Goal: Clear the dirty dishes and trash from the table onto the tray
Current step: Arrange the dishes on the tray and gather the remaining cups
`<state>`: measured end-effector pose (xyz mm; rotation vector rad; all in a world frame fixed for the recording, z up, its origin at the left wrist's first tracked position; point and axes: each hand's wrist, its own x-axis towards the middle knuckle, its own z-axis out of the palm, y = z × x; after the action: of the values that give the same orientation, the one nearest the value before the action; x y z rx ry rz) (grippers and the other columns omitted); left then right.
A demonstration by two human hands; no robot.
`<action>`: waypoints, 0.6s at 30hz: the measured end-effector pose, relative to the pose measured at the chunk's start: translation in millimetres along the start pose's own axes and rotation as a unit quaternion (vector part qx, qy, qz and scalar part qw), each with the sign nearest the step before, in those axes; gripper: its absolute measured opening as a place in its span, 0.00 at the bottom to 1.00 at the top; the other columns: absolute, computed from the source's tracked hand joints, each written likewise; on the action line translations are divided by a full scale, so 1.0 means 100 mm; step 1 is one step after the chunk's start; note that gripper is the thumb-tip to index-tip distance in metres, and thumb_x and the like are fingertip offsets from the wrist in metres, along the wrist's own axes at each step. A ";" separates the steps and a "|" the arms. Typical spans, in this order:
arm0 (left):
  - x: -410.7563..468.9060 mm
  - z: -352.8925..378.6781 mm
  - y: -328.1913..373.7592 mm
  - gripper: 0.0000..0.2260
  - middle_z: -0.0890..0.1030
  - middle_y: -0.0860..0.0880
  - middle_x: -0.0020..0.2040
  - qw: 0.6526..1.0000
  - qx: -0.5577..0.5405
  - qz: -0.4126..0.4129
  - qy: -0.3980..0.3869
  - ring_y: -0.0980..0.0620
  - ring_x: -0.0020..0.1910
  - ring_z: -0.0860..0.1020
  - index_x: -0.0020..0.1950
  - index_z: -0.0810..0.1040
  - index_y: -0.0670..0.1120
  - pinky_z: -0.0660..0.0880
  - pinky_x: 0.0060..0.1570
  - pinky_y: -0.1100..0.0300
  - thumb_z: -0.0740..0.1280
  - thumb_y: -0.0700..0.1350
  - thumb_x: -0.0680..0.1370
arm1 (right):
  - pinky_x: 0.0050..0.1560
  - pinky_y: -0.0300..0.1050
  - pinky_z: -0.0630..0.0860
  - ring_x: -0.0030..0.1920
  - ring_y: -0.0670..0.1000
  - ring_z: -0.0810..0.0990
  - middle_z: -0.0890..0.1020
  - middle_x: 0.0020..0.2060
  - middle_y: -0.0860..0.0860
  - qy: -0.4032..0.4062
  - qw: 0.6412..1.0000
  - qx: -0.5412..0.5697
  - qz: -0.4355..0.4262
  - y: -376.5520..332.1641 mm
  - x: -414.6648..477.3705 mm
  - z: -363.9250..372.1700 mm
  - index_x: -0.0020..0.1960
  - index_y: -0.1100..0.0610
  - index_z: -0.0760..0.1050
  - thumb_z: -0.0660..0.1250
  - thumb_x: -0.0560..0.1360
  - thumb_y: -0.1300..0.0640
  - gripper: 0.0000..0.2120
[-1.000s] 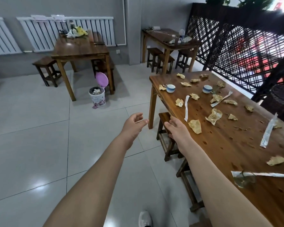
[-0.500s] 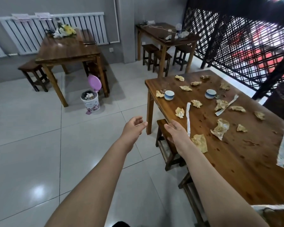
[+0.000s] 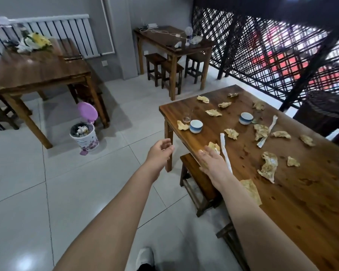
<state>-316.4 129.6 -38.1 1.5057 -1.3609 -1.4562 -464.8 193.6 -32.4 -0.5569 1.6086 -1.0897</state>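
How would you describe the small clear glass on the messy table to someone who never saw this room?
Find the wooden table strewn with crumpled napkins. At its far left corner stands a blue-and-white cup. The glass is just behind that cup, the only transparent vessel there.

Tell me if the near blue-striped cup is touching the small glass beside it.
Apart. The head view shows bare wood between the near blue-striped cup and the small glass, which stands just behind and left of it on the table.
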 end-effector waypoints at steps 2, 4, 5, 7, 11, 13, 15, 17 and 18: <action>0.27 -0.05 0.08 0.16 0.73 0.48 0.69 1.000 0.013 -0.007 -0.021 0.47 0.67 0.71 0.70 0.70 0.48 0.72 0.65 0.48 0.63 0.44 0.81 | 0.71 0.55 0.66 0.73 0.55 0.64 0.62 0.74 0.50 0.024 1.000 0.012 0.013 -0.10 0.14 0.13 0.76 0.51 0.60 0.63 0.80 0.53 0.26; 0.52 -0.09 0.15 0.16 0.73 0.48 0.68 0.999 0.024 -0.010 -0.047 0.48 0.66 0.72 0.69 0.70 0.49 0.73 0.64 0.49 0.63 0.45 0.81 | 0.71 0.55 0.66 0.72 0.55 0.65 0.64 0.74 0.51 0.050 0.998 0.031 0.021 -0.19 0.29 0.25 0.75 0.50 0.61 0.63 0.79 0.53 0.26; 0.57 -0.10 0.16 0.16 0.73 0.48 0.68 0.998 0.028 -0.012 -0.054 0.48 0.66 0.72 0.69 0.70 0.49 0.73 0.63 0.51 0.63 0.46 0.81 | 0.71 0.55 0.66 0.72 0.55 0.66 0.64 0.74 0.51 0.056 0.998 0.034 0.021 -0.21 0.30 0.27 0.75 0.50 0.61 0.63 0.79 0.53 0.26; 0.84 -0.14 0.22 0.16 0.73 0.48 0.68 0.996 0.034 -0.014 -0.083 0.48 0.66 0.72 0.69 0.70 0.50 0.73 0.60 0.54 0.63 0.46 0.81 | 0.72 0.50 0.63 0.72 0.54 0.65 0.63 0.74 0.49 0.076 0.997 0.023 0.015 -0.31 0.43 0.38 0.76 0.51 0.61 0.62 0.80 0.52 0.25; 1.21 -0.17 0.26 0.16 0.72 0.49 0.69 0.992 0.035 -0.022 -0.120 0.47 0.67 0.71 0.69 0.70 0.50 0.73 0.60 0.55 0.62 0.46 0.81 | 0.69 0.48 0.64 0.73 0.53 0.64 0.62 0.75 0.50 0.127 0.992 0.002 0.018 -0.38 0.66 0.52 0.76 0.52 0.60 0.59 0.81 0.52 0.24; 1.35 -0.17 0.24 0.16 0.72 0.48 0.68 0.990 0.035 -0.027 -0.133 0.48 0.67 0.71 0.69 0.70 0.50 0.72 0.60 0.54 0.62 0.46 0.81 | 0.68 0.50 0.67 0.71 0.54 0.66 0.63 0.75 0.50 0.147 0.989 0.011 0.030 -0.40 0.79 0.57 0.75 0.51 0.61 0.61 0.81 0.52 0.24; 1.50 -0.14 0.22 0.15 0.73 0.48 0.68 0.988 0.038 -0.031 -0.148 0.48 0.66 0.72 0.69 0.70 0.50 0.73 0.60 0.54 0.62 0.46 0.81 | 0.67 0.50 0.68 0.71 0.54 0.66 0.64 0.74 0.49 0.162 0.985 0.008 0.056 -0.43 0.90 0.59 0.75 0.50 0.61 0.61 0.80 0.51 0.24; 1.64 -0.09 0.22 0.15 0.73 0.49 0.67 0.986 0.042 -0.035 -0.159 0.50 0.62 0.73 0.68 0.71 0.50 0.74 0.59 0.53 0.63 0.47 0.81 | 0.69 0.51 0.68 0.71 0.55 0.66 0.64 0.74 0.49 0.167 0.983 0.018 0.076 -0.47 1.00 0.57 0.75 0.48 0.61 0.62 0.80 0.49 0.25; 1.72 -0.06 0.23 0.15 0.74 0.49 0.67 0.985 0.042 -0.037 -0.165 0.50 0.61 0.73 0.67 0.71 0.51 0.74 0.60 0.53 0.63 0.47 0.81 | 0.70 0.52 0.68 0.70 0.55 0.66 0.65 0.73 0.49 0.170 0.982 0.029 0.079 -0.47 1.07 0.55 0.74 0.48 0.62 0.63 0.79 0.49 0.26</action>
<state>-340.9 -39.5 -67.9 1.4233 -1.5908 -1.7753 -456.7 65.5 -46.7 -0.2055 1.8736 -1.1516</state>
